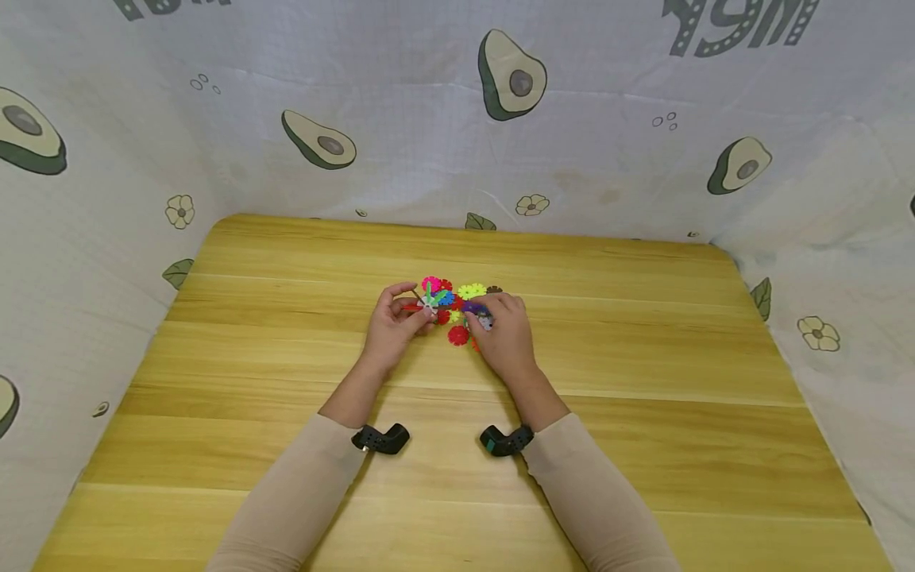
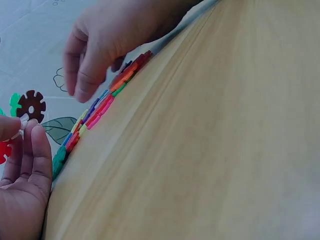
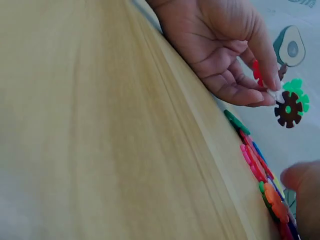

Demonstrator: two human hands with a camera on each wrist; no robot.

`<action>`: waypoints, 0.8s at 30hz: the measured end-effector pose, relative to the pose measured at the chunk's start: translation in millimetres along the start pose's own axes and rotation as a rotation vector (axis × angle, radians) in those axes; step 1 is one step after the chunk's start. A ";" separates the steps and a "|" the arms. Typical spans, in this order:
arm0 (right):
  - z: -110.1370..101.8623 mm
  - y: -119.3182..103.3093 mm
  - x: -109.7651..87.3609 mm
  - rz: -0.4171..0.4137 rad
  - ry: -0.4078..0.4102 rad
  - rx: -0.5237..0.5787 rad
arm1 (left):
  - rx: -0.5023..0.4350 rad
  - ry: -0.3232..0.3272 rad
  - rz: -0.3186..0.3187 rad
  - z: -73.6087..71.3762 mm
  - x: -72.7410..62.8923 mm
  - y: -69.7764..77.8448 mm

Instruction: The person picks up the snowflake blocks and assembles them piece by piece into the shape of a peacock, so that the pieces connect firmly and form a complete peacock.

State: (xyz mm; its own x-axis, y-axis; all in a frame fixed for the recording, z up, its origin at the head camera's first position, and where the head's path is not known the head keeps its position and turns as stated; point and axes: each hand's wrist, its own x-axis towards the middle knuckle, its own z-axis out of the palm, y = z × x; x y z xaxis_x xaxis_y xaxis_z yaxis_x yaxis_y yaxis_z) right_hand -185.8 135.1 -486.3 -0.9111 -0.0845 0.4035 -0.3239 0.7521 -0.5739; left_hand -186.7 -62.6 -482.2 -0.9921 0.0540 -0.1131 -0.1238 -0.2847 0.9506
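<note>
My left hand [image 1: 389, 326] pinches a white notched disc [image 1: 426, 303] between thumb and fingers, above the table. Joined to it are a brown notched disc [image 3: 283, 115], a green one [image 3: 303, 98] and a red one [image 3: 257, 73]; another dark piece shows behind. Over the flat pile of coloured discs hovers my right hand [image 1: 506, 334], fingers pointing down and loosely bent. Nothing shows between its thumb and fingers in the left wrist view. A purple disc [image 1: 475, 307] lies near its fingertips. The hand hides part of the pile.
Around the hands lie yellow discs [image 1: 472, 291], a pink disc [image 1: 430, 283], a red disc [image 1: 458, 335] and a blue disc [image 1: 446, 297]. The wooden table [image 1: 643, 381] meets a printed cloth [image 1: 415, 143] at its back and sides. Each wrist wears a black device.
</note>
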 end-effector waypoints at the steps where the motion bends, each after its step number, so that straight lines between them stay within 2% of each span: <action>1: 0.1 1.1 0.5 0.047 -0.013 -0.025 | -0.013 -0.002 -0.006 -0.3 0.1 0.1; 6: -0.1 2.1 1.5 0.214 -0.100 -0.132 | -0.009 -0.032 -0.015 0.1 -1.0 1.0; 12: 0.0 0.5 1.8 0.258 -0.117 -0.148 | 0.001 -0.043 -0.020 1.6 -3.1 2.1; 19: 0.7 2.4 2.5 0.281 -0.079 -0.027 | -0.092 -0.097 -0.049 -0.4 -3.2 2.1; 24: 1.5 2.3 3.3 0.231 0.010 0.138 | -0.125 -0.141 -0.079 -1.3 -2.9 2.5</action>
State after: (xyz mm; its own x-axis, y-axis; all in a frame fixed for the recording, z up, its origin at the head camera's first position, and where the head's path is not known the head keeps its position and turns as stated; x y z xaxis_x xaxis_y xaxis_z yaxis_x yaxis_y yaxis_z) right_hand -189.9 135.6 -487.4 -0.9625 0.0863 0.2570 -0.1397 0.6545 -0.7430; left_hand -184.1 -64.6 -480.0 -0.9679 0.2116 -0.1356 -0.2109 -0.3905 0.8961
